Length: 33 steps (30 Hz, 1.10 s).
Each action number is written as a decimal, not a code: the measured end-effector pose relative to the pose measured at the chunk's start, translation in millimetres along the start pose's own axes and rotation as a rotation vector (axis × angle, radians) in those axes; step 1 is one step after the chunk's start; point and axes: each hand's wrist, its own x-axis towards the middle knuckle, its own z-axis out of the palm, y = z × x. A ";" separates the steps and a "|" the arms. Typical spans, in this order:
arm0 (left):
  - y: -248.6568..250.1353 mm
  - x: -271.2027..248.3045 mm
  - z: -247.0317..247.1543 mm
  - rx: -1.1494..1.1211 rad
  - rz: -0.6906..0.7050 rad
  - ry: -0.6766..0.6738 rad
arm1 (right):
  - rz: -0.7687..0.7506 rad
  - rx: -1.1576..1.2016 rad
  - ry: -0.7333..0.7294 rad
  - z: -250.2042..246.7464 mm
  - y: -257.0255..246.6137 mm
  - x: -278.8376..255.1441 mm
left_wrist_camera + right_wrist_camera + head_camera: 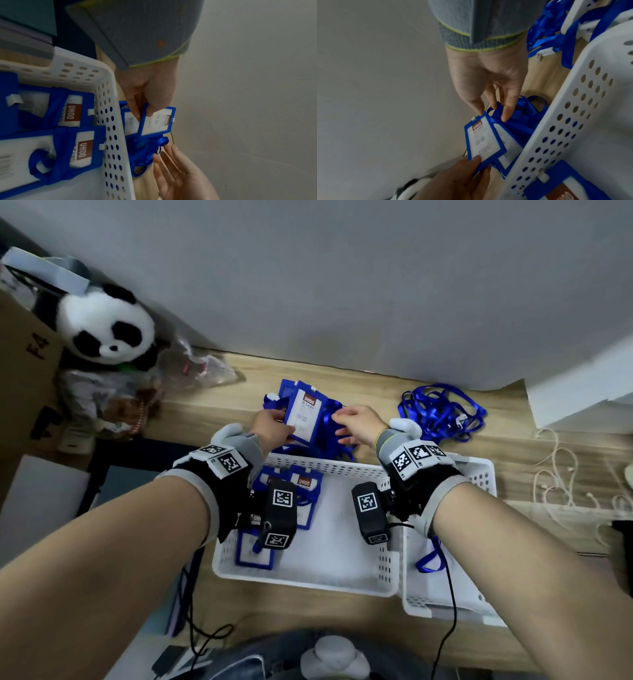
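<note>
Your left hand (274, 426) pinches the lower end of a blue badge holder (304, 416). It is held tilted above the desk (219, 409), just past the far rim of the white basket (329, 466). Your right hand (359, 424) sets nearly straight fingertips on the holder's blue ribbon (498, 117), but I cannot tell whether they pinch it. The spare holders (274, 402) beneath are mostly hidden.
</note>
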 end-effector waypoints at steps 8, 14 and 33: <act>-9.7 8.4 -8.6 -0.023 0.039 0.058 | 0.102 -0.353 -0.549 5.3 12.0 -27.5; -16.8 -18.0 -18.3 -0.265 0.013 -0.218 | 0.312 -0.562 -0.528 30.2 31.5 -35.2; -41.7 -51.4 -3.1 0.483 -0.066 -0.329 | 0.170 -0.128 -0.311 37.3 62.1 -59.4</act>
